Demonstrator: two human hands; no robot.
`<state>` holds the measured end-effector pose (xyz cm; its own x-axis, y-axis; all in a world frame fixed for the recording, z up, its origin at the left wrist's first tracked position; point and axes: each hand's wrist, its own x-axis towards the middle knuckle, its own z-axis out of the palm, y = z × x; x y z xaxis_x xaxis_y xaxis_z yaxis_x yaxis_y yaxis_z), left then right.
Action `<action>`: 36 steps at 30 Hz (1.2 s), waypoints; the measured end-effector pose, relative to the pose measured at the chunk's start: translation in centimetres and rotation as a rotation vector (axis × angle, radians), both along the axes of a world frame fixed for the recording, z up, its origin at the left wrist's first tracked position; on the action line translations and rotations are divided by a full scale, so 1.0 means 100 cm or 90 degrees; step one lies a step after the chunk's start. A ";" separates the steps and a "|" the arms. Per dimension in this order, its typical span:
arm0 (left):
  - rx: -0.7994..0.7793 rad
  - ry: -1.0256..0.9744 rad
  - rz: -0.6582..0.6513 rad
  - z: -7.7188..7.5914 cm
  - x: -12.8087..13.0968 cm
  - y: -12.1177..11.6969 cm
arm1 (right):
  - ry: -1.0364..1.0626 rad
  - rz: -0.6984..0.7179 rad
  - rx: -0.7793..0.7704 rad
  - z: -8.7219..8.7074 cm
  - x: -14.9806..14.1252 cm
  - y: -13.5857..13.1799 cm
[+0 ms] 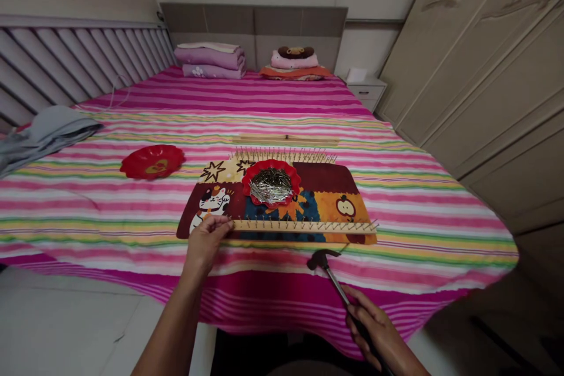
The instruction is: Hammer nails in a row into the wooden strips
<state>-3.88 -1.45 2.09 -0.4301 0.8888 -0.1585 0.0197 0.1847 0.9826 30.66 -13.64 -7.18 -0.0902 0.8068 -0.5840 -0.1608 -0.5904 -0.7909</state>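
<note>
My left hand (207,241) is closed at the left end of a narrow wooden strip (304,226); whether a nail is also between the fingertips I cannot make out. A row of nails stands up along this strip, several leaning towards its right end. In my right hand (372,323) is a claw hammer (337,285), gripped by its dark handle, its head below the strip and apart from it. Just behind the strip, a red scalloped dish (298,179) full of loose nails sits on a patterned mat (343,182).
Behind the mat lie nail-studded wooden strips (286,157) and a plain-looking strip (264,141). An upturned-looking red dish (152,161) is on the left of the striped bed (418,188). Grey clothing (57,129) lies far left. Folded bedding (211,61) rests by the headboard.
</note>
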 end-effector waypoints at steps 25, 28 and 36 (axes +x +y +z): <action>0.032 0.309 0.011 -0.036 0.019 -0.006 | -0.075 0.062 0.039 0.031 -0.024 -0.007; 0.070 0.345 0.005 -0.039 0.019 -0.008 | -0.053 0.108 0.067 0.064 -0.046 0.003; 0.123 0.386 -0.006 -0.044 0.018 -0.007 | -0.137 0.269 0.354 0.132 -0.113 0.059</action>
